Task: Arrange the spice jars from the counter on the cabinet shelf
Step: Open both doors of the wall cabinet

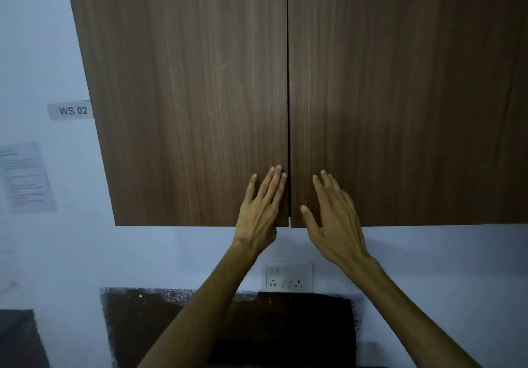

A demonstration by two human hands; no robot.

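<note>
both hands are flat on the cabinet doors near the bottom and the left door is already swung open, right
Not quite: the head view shows the left door closed, flush with the right door. The left hand and right hand do lie with fingers straight near the bottom edges.

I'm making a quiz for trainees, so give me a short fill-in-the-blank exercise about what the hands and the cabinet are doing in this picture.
1. Both cabinet doors are ____.
2. The left hand lies with straight fingers on the ____ door, near its lower inner corner.
3. The sign on the wall reads WS ____.
4. The socket plate sits on the wall ____ the cabinet.

Missing words: closed; left; 02; below
</note>
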